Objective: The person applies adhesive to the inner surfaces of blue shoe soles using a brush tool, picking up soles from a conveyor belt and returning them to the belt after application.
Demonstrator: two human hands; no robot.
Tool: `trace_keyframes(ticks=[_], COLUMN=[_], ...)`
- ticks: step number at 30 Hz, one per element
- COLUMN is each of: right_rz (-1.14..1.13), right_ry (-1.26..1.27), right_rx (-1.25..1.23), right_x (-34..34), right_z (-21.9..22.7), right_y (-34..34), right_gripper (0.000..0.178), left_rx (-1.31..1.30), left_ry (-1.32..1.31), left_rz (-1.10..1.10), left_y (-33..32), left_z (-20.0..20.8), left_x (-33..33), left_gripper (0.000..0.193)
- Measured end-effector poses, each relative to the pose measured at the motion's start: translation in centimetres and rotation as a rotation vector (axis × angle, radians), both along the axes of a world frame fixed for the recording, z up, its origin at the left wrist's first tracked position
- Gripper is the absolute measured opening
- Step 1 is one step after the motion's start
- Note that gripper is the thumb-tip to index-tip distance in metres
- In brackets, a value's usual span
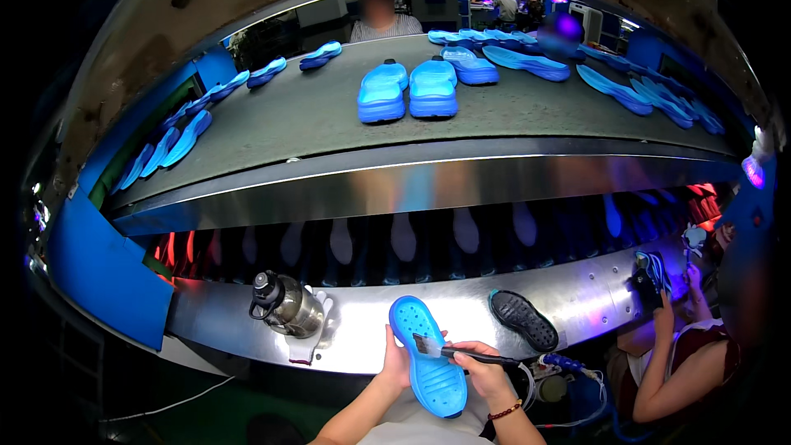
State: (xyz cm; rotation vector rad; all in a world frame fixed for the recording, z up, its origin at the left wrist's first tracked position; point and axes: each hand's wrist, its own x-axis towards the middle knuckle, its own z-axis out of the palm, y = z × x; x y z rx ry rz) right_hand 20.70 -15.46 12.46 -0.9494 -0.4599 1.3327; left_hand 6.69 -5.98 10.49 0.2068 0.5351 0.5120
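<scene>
At the near edge of a shiny metal ledge (593, 297), seen from the head camera, a bright blue shoe sole (437, 379) is held up, its upper end pointing away from the wearer. The left hand (397, 363) grips the sole's left edge, fingers curled around it; how they sit underneath is hidden. The right hand (486, 372), with a beaded bracelet (505, 412) at the wrist, pinches the dark handle of a flat brush (482, 357) between thumb and fingers, the bristles against the sole's face. On the ledge, a dark bottle (288, 306) is to the left and a black sole (524, 321) lies to the right. Farther right, a co-worker's arm (659, 363) reaches to a dark shoe (647, 283). Beyond, a wide grey-green belt (288, 128) carries more blue soles (531, 63) and two upright blue shoes (434, 89).
</scene>
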Motion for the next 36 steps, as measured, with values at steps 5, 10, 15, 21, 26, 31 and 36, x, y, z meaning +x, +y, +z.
trace_keyframes(ticks=[5,10,15,21,26,31,36], right_rz=[0.004,-0.011,-0.008,0.000,-0.028,-0.035,-0.030], right_ry=[-0.010,-0.047,-0.089,-0.084,-0.042,0.007,0.010], right_rx=[0.022,0.010,-0.022,0.018,0.043,0.027,0.034], right_x=[0.0,0.5,0.2,0.4,0.8,0.8,0.6], right_z=[0.3,0.6,-0.1,-0.2,0.6,0.5,0.0], right_y=[0.2,0.3,0.1,0.4,0.4,0.4,0.2], right_gripper=[0.023,0.019,0.020,0.020,0.022,0.022,0.022], left_rx=[0.005,0.006,0.012,0.069,0.077,0.048,0.056], left_ry=[-0.042,-0.063,-0.051,-0.025,-0.010,0.025,-0.071], left_rz=[-0.005,-0.023,-0.042,-0.060,-0.052,-0.056,-0.104], left_y=[0.4,0.6,0.7,0.5,0.3,0.1,0.0], left_z=[-0.1,-0.4,-0.7,0.8,0.8,0.3,0.1], left_x=[-0.1,0.2,0.1,0.2,0.6,0.5,0.4], left_gripper=[0.096,0.094,0.090,0.090,0.092,0.093,0.094])
